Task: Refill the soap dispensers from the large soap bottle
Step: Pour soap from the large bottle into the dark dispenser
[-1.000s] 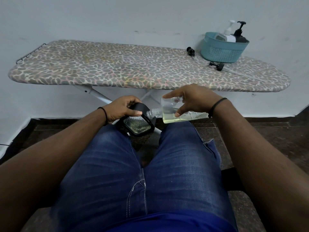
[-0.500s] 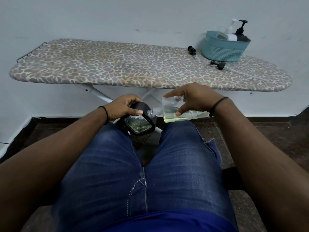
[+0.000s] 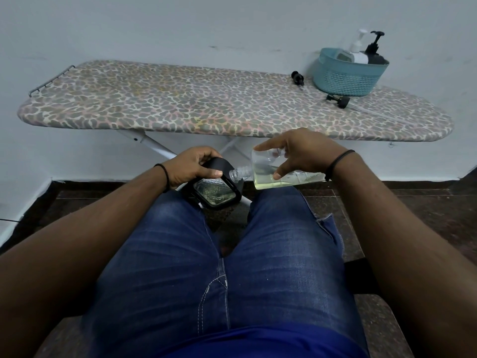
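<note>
Pour step in hand. Our right hand (image 3: pixel 300 153) grips the clear soap bottle (image 3: pixel 278 171) on its side, neck at 9 o'clock into the black dispenser (image 3: pixel 215 187); left hand (image 3: pixel 192 167) fingers wrap it over our knees. Next: tip higher, we judge.

The clear large soap bottle (image 3: pixel 268 174) is lying almost on its side above the knees, pale yellow soap pooling along its lower wall, its open threaded neck pointing left into the black soap dispenser (image 3: pixel 215 188). That dispenser is tilting, its clear window facing up and showing greenish liquid. Two more pump dispensers, one white (image 3: pixel 357 54) and one black (image 3: pixel 374 52), are standing upright in the basket.
</note>
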